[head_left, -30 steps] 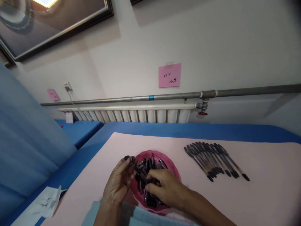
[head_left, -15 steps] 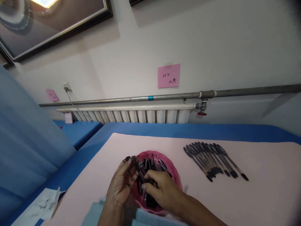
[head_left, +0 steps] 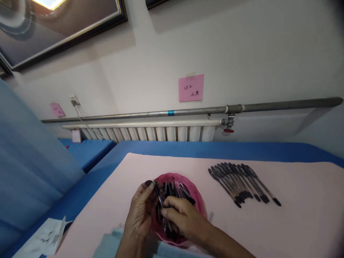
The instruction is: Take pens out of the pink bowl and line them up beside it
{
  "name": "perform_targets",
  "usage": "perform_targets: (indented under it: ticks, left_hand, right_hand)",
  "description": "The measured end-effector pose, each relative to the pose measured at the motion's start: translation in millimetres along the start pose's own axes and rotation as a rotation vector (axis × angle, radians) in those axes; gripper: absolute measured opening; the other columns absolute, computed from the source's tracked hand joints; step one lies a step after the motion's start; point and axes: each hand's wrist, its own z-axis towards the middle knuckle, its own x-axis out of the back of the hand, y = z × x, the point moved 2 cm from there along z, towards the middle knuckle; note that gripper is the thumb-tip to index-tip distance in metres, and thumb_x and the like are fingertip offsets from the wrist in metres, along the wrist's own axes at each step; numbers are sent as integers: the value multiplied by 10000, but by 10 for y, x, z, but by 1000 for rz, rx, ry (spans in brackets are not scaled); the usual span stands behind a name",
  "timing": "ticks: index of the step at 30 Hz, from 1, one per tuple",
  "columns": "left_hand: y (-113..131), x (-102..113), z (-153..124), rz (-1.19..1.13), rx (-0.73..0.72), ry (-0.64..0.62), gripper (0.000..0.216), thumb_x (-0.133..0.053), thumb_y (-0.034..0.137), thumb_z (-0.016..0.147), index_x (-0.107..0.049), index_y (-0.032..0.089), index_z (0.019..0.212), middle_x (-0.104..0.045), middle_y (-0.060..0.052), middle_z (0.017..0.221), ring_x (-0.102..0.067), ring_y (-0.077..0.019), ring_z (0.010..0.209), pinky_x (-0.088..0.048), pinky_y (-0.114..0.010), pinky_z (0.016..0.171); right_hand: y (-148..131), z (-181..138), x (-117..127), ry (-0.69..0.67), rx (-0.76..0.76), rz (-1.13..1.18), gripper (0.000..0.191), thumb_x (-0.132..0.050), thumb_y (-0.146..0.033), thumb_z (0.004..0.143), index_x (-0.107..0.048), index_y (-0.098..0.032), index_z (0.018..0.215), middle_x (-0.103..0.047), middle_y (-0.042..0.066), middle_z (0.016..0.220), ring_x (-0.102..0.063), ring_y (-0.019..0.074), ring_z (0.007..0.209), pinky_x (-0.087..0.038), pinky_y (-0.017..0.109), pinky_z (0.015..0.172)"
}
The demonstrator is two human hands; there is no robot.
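Over a pink basket [head_left: 202, 200], my right hand [head_left: 185, 216] grips a slim black pen [head_left: 158, 193] between thumb and fingers. The pen slants up to the left, its pale pointed tip uppermost. My left hand [head_left: 139, 208] is closed at that upper end, thumb and fingertips against the pen. A small dark rounded thing [head_left: 148, 182] shows at the left fingertips; I cannot tell if it is a cap. Inside the basket lie several loose dark and clear pens [head_left: 182, 191], partly hidden by my hands. To the right, several capped pens [head_left: 238, 182] lie side by side in a slanted row.
A pink sheet [head_left: 301, 200] covers the blue table [head_left: 204, 147]. Light blue cloth [head_left: 107, 243] lies at the front edge, and a marked white paper [head_left: 43, 236] at the left. Behind are a radiator [head_left: 161, 133], a pipe [head_left: 145, 115] and a blue curtain [head_left: 29, 161].
The pen tip has shifted slightly right, and my left hand has closed in around that end. My right hand keeps its grip. The row of pens is unchanged.
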Motion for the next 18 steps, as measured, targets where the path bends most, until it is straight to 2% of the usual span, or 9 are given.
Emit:
perform_targets:
  ticks: [3, 8, 13, 18]
  left_hand:
    - [35, -12, -9, 33, -16, -43, 148, -698, 81, 625, -597, 146, 712, -670, -8, 686, -636, -118, 628, -507, -213, 617]
    - [49, -22, -21, 96, -40, -46, 209, -743, 266, 618, -614, 147, 732, -673, -19, 685, -634, -138, 626, -507, -246, 620]
    - [54, -18, -43, 140, -45, -62, 225, -783, 215, 558, -612, 141, 684, -650, 8, 612, -606, -106, 573, -475, -198, 577]
    - [44, -42, -56, 156, 11, -109, 270, -689, 360, 680, -644, 122, 800, -685, -64, 710, -642, -172, 664, -498, -271, 633]
  right_hand:
    - [-24, 4, 20, -20, -20, 32, 118, -457, -178, 805, -451, -190, 689, -380, -78, 504, -342, 64, 445, -280, 182, 450]
    - [-44, -9, 20, 1, 18, -87, 114, -476, -186, 799, -470, -181, 685, -412, -61, 553, -369, 74, 504, -282, 188, 473]
    - [-12, -5, 18, 17, 86, -198, 113, -475, -191, 794, -479, -182, 681, -433, -57, 568, -400, 86, 539, -295, 199, 505]
    - [7, 0, 31, 4, 95, -217, 120, -468, -195, 806, -470, -179, 687, -446, -55, 574, -408, 86, 544, -302, 200, 511]
